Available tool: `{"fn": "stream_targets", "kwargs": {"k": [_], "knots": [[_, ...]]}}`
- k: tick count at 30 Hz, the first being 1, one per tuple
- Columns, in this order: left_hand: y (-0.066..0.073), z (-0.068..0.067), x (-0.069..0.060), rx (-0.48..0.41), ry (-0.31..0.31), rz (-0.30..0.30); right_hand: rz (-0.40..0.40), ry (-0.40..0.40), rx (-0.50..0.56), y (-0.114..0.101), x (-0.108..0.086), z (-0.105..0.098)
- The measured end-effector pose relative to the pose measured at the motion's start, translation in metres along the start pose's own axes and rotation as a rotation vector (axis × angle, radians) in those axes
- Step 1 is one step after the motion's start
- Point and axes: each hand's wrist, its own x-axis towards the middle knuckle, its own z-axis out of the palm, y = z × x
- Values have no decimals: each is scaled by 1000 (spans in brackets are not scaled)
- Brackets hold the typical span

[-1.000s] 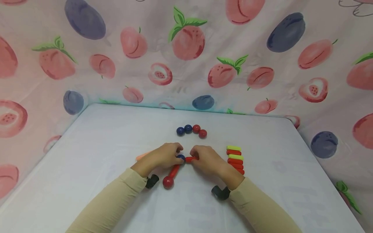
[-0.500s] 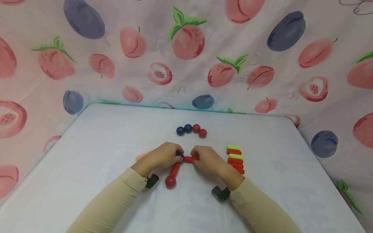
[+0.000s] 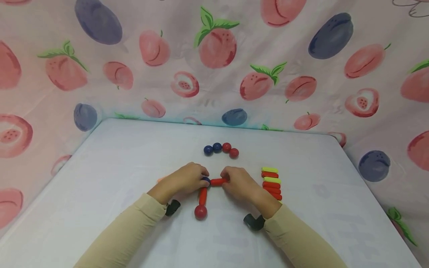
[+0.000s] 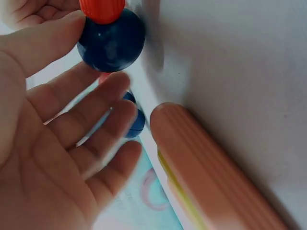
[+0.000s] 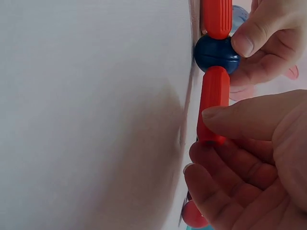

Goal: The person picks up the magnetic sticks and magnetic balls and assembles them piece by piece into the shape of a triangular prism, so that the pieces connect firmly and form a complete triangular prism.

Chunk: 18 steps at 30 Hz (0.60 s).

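Observation:
Between the thumb and fingers of the left hand is a blue ball, pinched. Two red rods join this ball: one runs toward the table's front and ends in a red ball; the other points right. The right hand pinches the free end of that second rod, its thumb lying along the rod in the right wrist view. Part of the blue ball is hidden by the left fingers in the head view.
Two blue balls and two red balls lie in an arc farther back. Right of the right hand is a column of yellow and red rods. Orange rods lie beside the left hand, partly hidden by it in the head view.
The rod with the red ball has swung from slanting down-left to nearly straight toward the front. The left hand and blue ball have shifted slightly left. Both hands keep their pinch.

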Motion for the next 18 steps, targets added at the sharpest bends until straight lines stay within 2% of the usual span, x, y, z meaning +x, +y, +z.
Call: {"fn": "stream_targets", "kwargs": {"k": [7, 18], "knots": [[-3, 0, -2, -70, -24, 50, 15, 15, 7, -1, 1, 0], [-8, 2, -4, -99, 29, 46, 36, 5, 10, -2, 1, 2]]}}
